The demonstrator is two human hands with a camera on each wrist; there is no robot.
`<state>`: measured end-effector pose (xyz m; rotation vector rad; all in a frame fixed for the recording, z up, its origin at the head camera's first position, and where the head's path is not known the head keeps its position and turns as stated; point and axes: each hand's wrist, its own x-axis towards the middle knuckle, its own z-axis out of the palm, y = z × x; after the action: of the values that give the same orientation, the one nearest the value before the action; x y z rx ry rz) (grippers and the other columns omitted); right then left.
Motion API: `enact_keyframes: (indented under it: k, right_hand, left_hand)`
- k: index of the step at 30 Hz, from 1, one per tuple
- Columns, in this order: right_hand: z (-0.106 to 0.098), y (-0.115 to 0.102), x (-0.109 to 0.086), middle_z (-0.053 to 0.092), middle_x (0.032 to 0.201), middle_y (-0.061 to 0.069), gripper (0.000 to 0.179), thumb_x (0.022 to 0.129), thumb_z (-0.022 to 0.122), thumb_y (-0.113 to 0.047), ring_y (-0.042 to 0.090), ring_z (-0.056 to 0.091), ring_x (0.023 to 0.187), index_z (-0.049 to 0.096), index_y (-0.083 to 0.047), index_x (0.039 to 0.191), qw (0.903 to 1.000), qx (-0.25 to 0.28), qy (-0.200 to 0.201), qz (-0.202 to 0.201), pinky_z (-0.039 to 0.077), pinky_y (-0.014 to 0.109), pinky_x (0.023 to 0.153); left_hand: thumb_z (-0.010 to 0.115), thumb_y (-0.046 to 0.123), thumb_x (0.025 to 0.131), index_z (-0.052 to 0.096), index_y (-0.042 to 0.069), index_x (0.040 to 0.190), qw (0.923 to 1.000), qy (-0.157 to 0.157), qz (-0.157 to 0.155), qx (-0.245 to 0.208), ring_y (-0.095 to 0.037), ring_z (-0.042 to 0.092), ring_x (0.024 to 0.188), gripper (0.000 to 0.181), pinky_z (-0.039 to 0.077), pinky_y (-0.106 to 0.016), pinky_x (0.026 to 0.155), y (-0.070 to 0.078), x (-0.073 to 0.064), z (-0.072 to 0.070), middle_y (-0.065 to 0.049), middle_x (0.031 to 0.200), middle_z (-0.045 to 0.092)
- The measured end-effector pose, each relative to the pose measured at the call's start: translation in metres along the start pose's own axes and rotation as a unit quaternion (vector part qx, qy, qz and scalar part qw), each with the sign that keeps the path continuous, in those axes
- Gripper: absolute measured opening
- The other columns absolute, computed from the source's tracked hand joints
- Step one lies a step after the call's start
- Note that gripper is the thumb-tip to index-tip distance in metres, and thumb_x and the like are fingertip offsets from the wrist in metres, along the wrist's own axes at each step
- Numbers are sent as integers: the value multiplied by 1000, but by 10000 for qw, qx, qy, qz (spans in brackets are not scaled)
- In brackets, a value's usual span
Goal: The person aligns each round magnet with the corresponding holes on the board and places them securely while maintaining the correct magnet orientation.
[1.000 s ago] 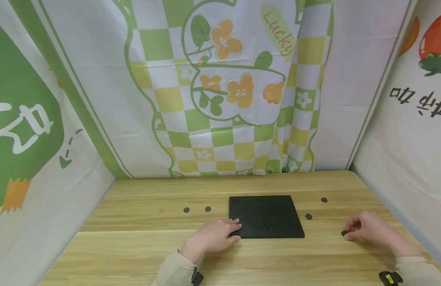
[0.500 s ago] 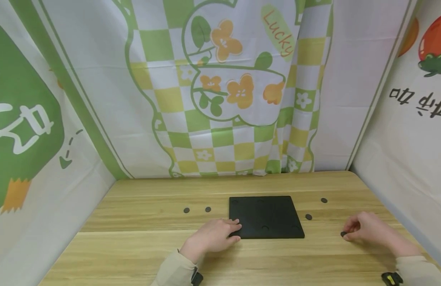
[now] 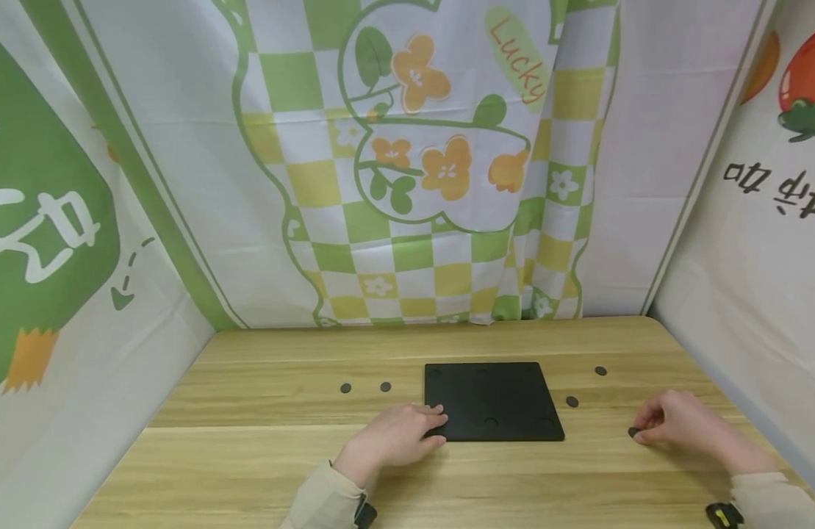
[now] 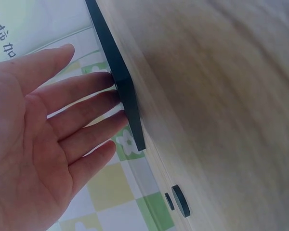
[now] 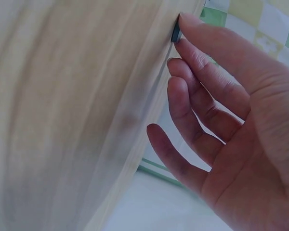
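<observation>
Near the middle of the table lies a flat black rectangular board (image 3: 493, 397) with faint round marks on its top. Fingertips of my left hand (image 3: 397, 435) rest on its near left corner; in the left wrist view the fingers (image 4: 86, 108) are nearly straight against the board's edge (image 4: 123, 91). Off to the right, my right hand (image 3: 685, 426) pinches a small dark round disc (image 3: 634, 433) between thumb and index finger, low at the tabletop. The right wrist view has this disc (image 5: 176, 32) edge-on at the fingertips, the other fingers loosely bent.
Two more dark discs lie left of the board, one farther left (image 3: 345, 388) and one nearer (image 3: 386, 386). On its right are another two, a near disc (image 3: 572, 402) and a far disc (image 3: 600, 371). Printed curtains (image 3: 447, 279) enclose the wooden table (image 3: 268, 470).
</observation>
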<state>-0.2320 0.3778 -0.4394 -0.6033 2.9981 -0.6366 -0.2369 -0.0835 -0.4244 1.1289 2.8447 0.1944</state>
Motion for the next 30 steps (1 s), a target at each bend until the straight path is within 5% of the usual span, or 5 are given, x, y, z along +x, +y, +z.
enact_keyframes:
  k: [12,30]
  right_hand:
    - [2,-2,5,61,70,-18,15,70,82,-27,-8,49,62,70,-20,74,9990,-114,56,-433,45,18,54]
    - [6,1,9,58,73,-18,16,69,82,-28,-8,48,66,66,-26,73,9973,-468,177,-531,45,18,57]
  left_hand:
    - [51,38,97,59,15,131,10000,-22,-20,52,-17,53,125,42,45,-32,102,0,0,0,-1,138,53]
    - [50,38,97,57,16,133,9999,-99,-40,43,-17,52,126,42,44,-33,102,-1,1,2,-1,140,52]
